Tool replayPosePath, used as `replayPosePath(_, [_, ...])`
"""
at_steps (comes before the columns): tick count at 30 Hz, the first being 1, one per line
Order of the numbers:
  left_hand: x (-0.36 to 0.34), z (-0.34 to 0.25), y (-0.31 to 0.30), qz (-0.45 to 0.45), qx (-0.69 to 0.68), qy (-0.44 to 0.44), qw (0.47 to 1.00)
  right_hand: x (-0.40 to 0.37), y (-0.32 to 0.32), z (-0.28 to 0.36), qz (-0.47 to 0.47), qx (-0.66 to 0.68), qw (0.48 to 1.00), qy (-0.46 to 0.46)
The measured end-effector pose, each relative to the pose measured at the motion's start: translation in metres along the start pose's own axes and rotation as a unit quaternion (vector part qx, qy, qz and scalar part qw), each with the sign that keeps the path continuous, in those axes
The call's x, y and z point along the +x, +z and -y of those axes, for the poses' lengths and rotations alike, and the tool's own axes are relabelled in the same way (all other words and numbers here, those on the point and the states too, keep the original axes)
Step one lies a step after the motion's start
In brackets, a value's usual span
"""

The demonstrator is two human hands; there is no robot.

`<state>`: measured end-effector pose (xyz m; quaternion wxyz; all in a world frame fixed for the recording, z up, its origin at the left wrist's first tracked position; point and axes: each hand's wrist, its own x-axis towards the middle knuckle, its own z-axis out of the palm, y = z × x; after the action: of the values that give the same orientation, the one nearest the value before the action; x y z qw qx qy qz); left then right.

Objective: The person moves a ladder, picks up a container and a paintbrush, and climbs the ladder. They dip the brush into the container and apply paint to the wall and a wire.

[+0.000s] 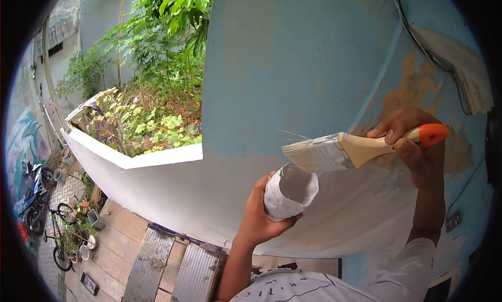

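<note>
My right hand (410, 145) grips a flat paintbrush (361, 149) by its pale wooden handle, which ends in an orange tip. The light bristles point left, and a few stray hairs stick out from them. In my left hand (264, 213) is a white paint-coated cup (282, 200), tilted with its ragged mouth toward the brush. The bristles hover right at the cup's upper rim. Behind both hands stands a wall, blue (282, 66) in its upper part and whitish (183, 192) lower down.
Bare brown patches (413, 87) and a hanging cable (436, 61) mark the wall at right. A white ledge (162, 158) borders a planted bed (162, 124). Below are corrugated metal steps (193, 270), potted plants (70, 239), a bicycle (57, 231) and a motorcycle (34, 192).
</note>
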<state>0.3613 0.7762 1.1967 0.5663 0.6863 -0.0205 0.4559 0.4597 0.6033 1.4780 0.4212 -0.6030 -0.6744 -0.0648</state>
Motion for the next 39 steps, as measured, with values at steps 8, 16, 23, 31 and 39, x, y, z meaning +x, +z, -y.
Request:
replayPosePath(8, [0.000,0.012,0.003,-0.003,-0.033,0.014,0.999,-0.014,0.005,-0.009,0.067,-0.015,0.997,0.024])
replayPosePath(16, [-0.003,0.015,0.005,0.007,-0.059,0.018,0.998,0.001,0.026,-0.016,0.170,-0.072,0.980,0.070])
replayPosePath(23, [-0.002,0.015,0.003,0.008,-0.023,0.048,0.999,0.011,0.048,-0.030,0.216,-0.073,0.973,0.028])
replayPosePath(31, [-0.005,0.017,0.005,-0.003,-0.013,0.050,0.999,0.014,0.060,-0.040,0.240,-0.074,0.968,-0.006])
replayPosePath(39, [-0.005,0.016,0.003,-0.002,0.008,0.039,0.999,0.018,0.060,-0.040,0.250,-0.090,0.964,-0.018])
